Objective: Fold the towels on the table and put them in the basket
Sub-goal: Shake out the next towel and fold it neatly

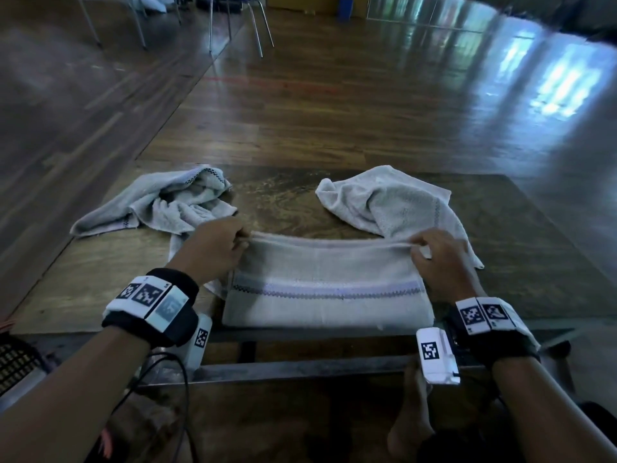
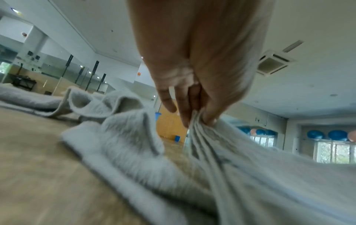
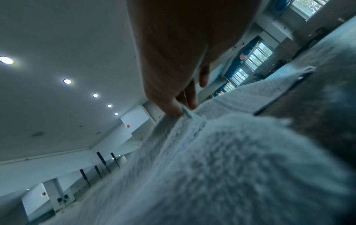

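A pale grey towel with a purple stripe (image 1: 325,289) lies partly folded at the near edge of the wooden table (image 1: 283,195). My left hand (image 1: 217,245) pinches the towel's far left corner, where several layers bunch between thumb and fingers (image 2: 194,120). My right hand (image 1: 437,252) pinches the far right corner (image 3: 183,111). The far edge of the towel is raised a little between the two hands. A crumpled towel (image 1: 167,202) lies at the back left. Another crumpled towel (image 1: 394,202) lies at the back right. No basket is in view.
The table's metal front rail (image 1: 300,365) runs below the towel. A dark mesh object (image 1: 16,362) shows at the lower left edge. Chairs (image 1: 233,21) stand far off on the shiny wooden floor. Cables (image 1: 167,379) hang below my left wrist.
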`<state>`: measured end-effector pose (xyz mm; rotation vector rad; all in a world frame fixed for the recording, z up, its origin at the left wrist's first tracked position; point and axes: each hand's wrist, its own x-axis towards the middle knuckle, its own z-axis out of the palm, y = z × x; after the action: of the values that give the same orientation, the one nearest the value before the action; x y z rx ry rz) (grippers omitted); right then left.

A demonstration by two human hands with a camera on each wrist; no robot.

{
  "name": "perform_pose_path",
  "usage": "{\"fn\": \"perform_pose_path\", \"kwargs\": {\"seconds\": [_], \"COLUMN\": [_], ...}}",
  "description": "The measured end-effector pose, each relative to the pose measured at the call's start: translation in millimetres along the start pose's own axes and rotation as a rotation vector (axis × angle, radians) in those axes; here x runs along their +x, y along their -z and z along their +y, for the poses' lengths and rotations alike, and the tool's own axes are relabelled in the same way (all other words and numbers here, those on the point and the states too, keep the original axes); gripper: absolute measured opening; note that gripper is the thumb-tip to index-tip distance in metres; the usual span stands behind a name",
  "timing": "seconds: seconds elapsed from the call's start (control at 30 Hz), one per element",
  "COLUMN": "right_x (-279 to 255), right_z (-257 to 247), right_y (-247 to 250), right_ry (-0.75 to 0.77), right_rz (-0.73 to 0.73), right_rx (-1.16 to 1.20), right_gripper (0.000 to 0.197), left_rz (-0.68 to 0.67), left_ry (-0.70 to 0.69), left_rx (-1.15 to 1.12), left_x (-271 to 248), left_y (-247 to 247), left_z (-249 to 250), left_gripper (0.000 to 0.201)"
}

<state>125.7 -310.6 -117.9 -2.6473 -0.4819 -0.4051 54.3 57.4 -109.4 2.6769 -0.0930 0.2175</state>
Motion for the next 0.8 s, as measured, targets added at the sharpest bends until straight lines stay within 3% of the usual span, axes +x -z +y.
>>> {"fn": "perform_pose_path", "kwargs": {"seconds": [0.1,0.17,0.2,0.3,0.4,0.47,0.67,0.8], "right_x": [6.4,7.6,5.8,-12.0,-40.5,-56.2,-66.5,-69.9], "right_z": [-10.0,-14.0,-14.3,-8.3,9.3,21.0,26.8,21.1], "right_y": [19.5,30.3,33.2,25.7,6.6,-1.3,-4.2,-5.0], "right_ry": [0.091,0.093,0.104,0.180,0.171,0.135,0.178,0.171], "right_rz": [0.384,0.511,0.536,0.411,-0.025,-0.177,-0.106,-0.207], "right_rx": [0.028,0.047,0.047,-0.017,-0.081,-0.075,-0.151,-0.156], "right_gripper": [0.020,0.031,0.034,0.029,0.027,0.032,0.043,0.042], "left_rz": [0.401,0.605,0.643,0.531,0.130,-0.097,-0.070,-0.084], "left_ry": [-0.156,-0.213,-0.229,-0.307,-0.320,-0.302,-0.269,-0.273], "left_rx": [0.008,0.044,0.070,0.197,0.280,0.255,0.228,0.249], "left_x": [-0.3,-5.5,-9.9,-26.1,-45.5,-54.2,-54.4,-55.6], "left_y": [24.4,35.8,38.3,28.4,1.5,-13.3,-18.8,-24.9], "left_z": [9.9,15.0,16.9,15.5,-0.2,-11.2,-18.7,-12.1], "left_gripper": [0.011,0.019,0.022,0.018,0.013,0.020,0.027,0.030]}}
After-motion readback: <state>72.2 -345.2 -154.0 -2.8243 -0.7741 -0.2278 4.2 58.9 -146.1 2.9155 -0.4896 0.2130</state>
